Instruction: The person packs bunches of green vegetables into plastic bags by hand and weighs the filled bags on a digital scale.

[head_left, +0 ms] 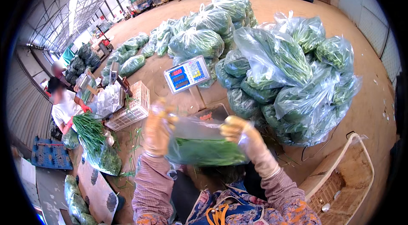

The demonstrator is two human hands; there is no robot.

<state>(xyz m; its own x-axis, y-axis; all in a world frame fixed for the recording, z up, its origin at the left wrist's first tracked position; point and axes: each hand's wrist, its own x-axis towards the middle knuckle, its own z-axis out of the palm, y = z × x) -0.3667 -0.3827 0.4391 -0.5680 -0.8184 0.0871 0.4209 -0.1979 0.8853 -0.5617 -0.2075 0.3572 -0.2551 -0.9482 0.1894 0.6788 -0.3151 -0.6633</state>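
A clear plastic bag of long green leafy vegetables (204, 150) hangs between my two hands in yellowish gloves. My left hand (160, 129) is motion-blurred, closed on the bag's upper left end. My right hand (238, 133) grips its upper right corner, fingers curled. Just beyond the bag stands a weighing scale with a lit display (185, 74) on a post; its dark pan (212, 112) is partly hidden behind the bag.
Bagged greens (289, 97) are piled at right and behind (195, 44). An empty-looking tan basket (357, 157) is lower right, a white crate (140, 101) left. Two co-workers (63, 106) sit at left beside loose greens (89, 135) and a blue pallet (49, 152).
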